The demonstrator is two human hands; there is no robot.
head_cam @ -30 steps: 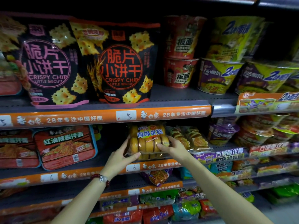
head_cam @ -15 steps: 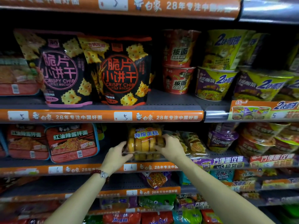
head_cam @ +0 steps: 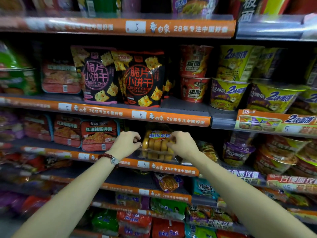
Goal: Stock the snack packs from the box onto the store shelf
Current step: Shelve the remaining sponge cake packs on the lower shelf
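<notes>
On shelf: cake pack upright, label outward; left hand, right hand fingers pinch its sides.

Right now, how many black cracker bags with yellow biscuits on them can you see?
2, side by side on the shelf above the hands: a black cracker bag with pink lettering on the left, a black cracker bag with red-orange lettering overlapping it on the right. More may hide behind.
</notes>
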